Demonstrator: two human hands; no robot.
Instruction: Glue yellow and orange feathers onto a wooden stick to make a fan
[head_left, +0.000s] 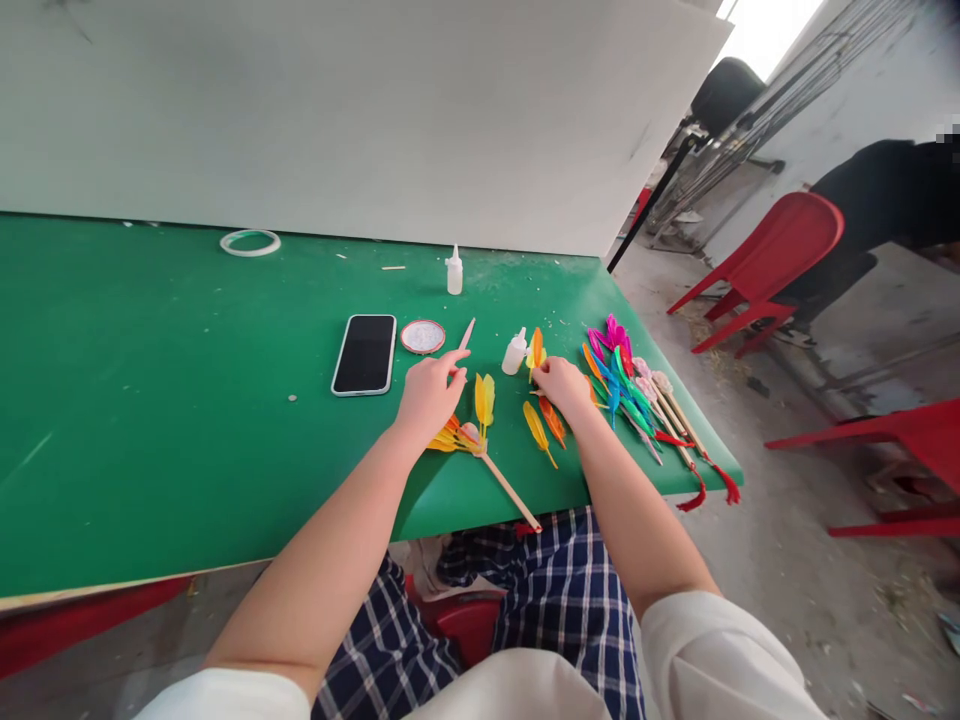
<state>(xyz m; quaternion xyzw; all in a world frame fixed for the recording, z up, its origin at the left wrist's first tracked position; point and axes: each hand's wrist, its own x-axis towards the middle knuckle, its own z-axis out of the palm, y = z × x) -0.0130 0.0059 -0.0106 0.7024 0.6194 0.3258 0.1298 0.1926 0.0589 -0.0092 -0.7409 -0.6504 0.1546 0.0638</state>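
Observation:
On the green table (187, 400), a stick fan-like piece (510, 490) with yellow and orange feathers lies below my left hand (431, 395). That hand hovers over its orange side, index finger and thumb apart. A slim pale pink pointed stick (467, 334) shows just beyond its fingertips; whether they touch it I cannot tell. My right hand (564, 384) is closed with its fingertips on an orange and yellow feather (535, 348), beside a small white squeeze bottle (515, 352). Loose yellow (538, 430) and orange feathers (553, 422) lie under the right wrist.
A phone (364, 355) and a round red-rimmed disc (422, 337) lie left of centre. Behind stand another squeeze bottle (454, 272) and a tape ring (250, 243). Coloured feathers (616, 375) and tasselled sticks (679, 425) cover the right end. Red chairs (787, 250) stand beyond, near a person.

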